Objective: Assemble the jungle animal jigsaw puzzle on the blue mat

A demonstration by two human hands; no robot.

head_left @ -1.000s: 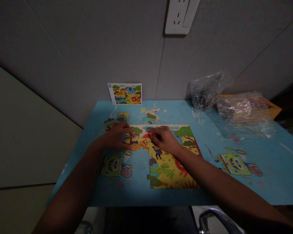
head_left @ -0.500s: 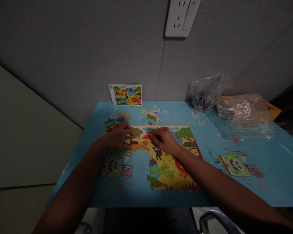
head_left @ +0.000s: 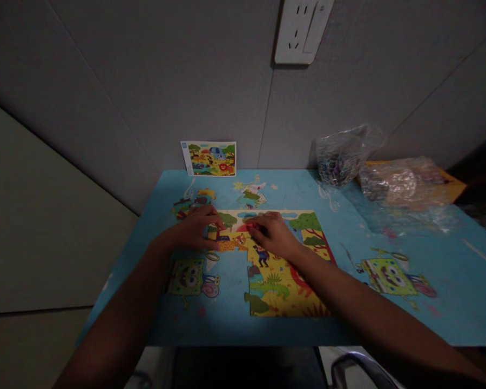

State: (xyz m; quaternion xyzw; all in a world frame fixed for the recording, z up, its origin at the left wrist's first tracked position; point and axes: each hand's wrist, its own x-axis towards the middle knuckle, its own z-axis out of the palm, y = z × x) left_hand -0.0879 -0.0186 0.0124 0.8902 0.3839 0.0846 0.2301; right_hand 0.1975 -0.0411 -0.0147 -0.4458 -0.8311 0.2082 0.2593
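Observation:
A partly joined jigsaw puzzle (head_left: 275, 281) with a bright animal scene lies flat on the table; its lower left portion is open tabletop with a knobbed edge. My left hand (head_left: 196, 227) grips the puzzle's upper left end, thumb and fingers bent around the leopard part. Over the upper middle, my right hand (head_left: 273, 232) has its thumb and index fingertip closed on the puzzle near the red sun. Beyond my left hand lie loose puzzle pieces (head_left: 206, 195), partly hidden by it. A picture card (head_left: 211, 159) of the same scene leans against the wall.
The blue table (head_left: 227, 329) carries printed cartoon figures. At the back right stands a clear plastic bag (head_left: 340, 159) with small things inside. Beside it, crumpled plastic wrapping (head_left: 405, 186) covers a yellow-orange flat item (head_left: 456, 185). A socket panel (head_left: 302, 32) is on the wall.

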